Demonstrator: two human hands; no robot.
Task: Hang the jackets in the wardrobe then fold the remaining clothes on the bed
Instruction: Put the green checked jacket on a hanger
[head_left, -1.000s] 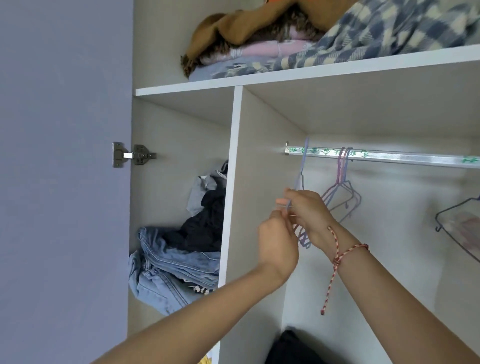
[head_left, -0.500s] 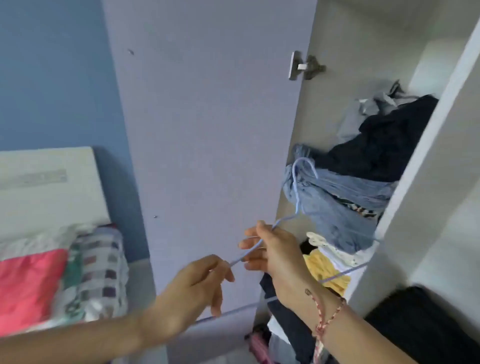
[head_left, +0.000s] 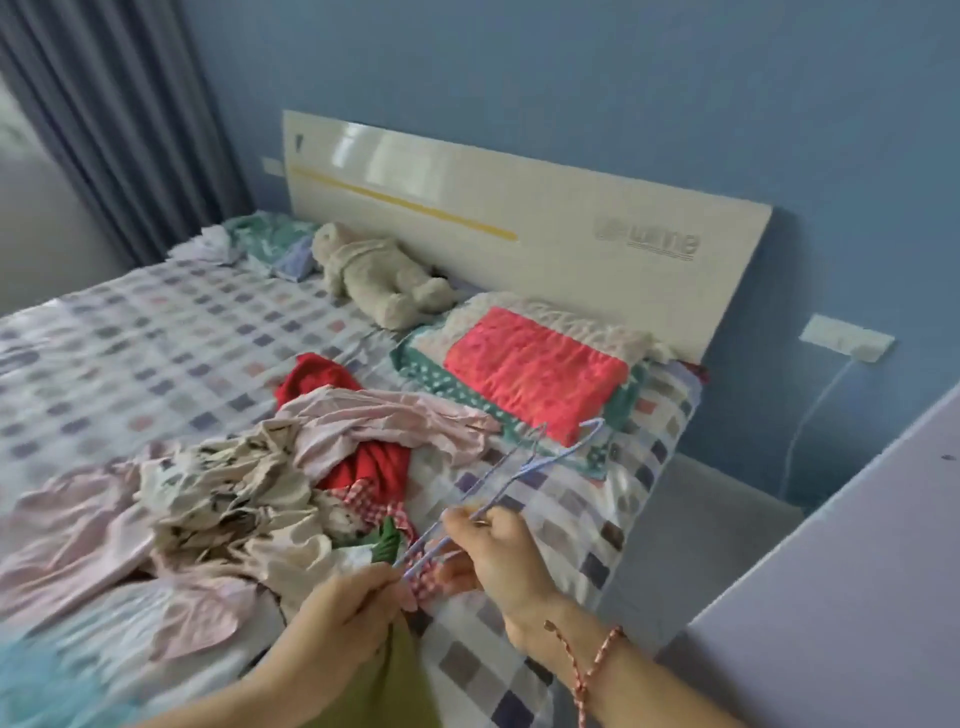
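I hold thin light-blue wire hangers over the bed, their hooks pointing away to the upper right. My right hand grips them near the middle, and my left hand pinches their lower end. A heap of loose clothes lies on the checked bedsheet: pink, cream-patterned and red garments, with a red-checked piece close to my hands. The wardrobe door shows at the right edge; the wardrobe's inside is out of view.
A stuffed toy lies by the white headboard. A red and green pillow sits at the head of the bed. Dark curtains hang at the left. A wall socket with a cable is at the right.
I have turned from the wardrobe rail to the bed, bringing the blue hangers off the rail. My left hand, apart from them half a second ago, now pinches their lower end.
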